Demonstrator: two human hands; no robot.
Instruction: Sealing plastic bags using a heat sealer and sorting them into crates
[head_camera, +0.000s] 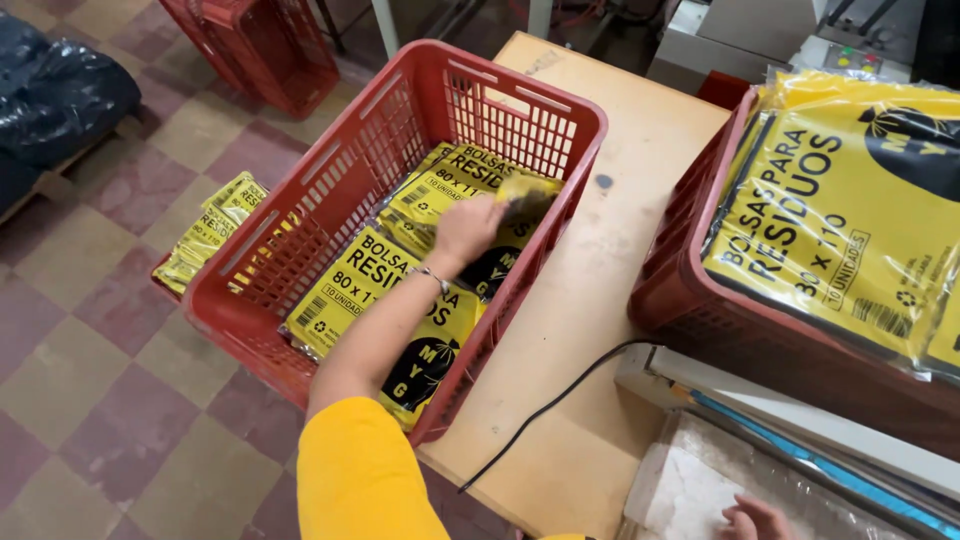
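Note:
My left hand (468, 228) reaches into a red plastic crate (300, 190) and grips the edge of a yellow flat packet (527, 192) with black print, holding it over the other packets. Several like yellow packets (370, 285) lie stacked in the crate, which overhangs the left edge of a wooden table (590, 330). The arm wears a yellow sleeve and a thin bracelet. My right hand (752, 520) shows only partly at the bottom edge, resting on a clear plastic sheet (690, 480); its fingers are cut off from view.
A second red crate (690, 290) at the right holds larger yellow packets (850, 220). A black cable (560, 400) runs across the table to a white bar-shaped machine (760, 395). On the floor are more yellow packets (210, 230), another red crate (260, 45) and dark bags (50, 90).

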